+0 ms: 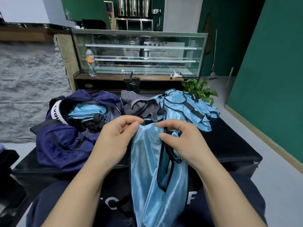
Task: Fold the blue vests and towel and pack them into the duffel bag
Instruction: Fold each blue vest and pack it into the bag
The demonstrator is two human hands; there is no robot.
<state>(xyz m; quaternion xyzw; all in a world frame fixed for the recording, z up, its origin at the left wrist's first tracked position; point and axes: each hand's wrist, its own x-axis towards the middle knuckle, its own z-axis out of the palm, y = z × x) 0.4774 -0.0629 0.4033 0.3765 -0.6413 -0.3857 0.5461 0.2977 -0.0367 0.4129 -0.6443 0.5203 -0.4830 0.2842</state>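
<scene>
The vest (pixel 147 169) in hand hangs from both hands toward the person's lap, long axis running near-to-far; the left hand (pixel 114 138) pinches its top edge, the right hand (pixel 182 141) grips the black-trimmed strap side. The duffel bag (pixel 65 141) lies open to the left on the table (pixel 229 145) — nearer the left hand. One towel (pixel 139 104) (grey, crumpled), one loose heap of vests (pixel 185 107) — their number unclear — and a folded stack (pixel 88 112) inside the bag
</scene>
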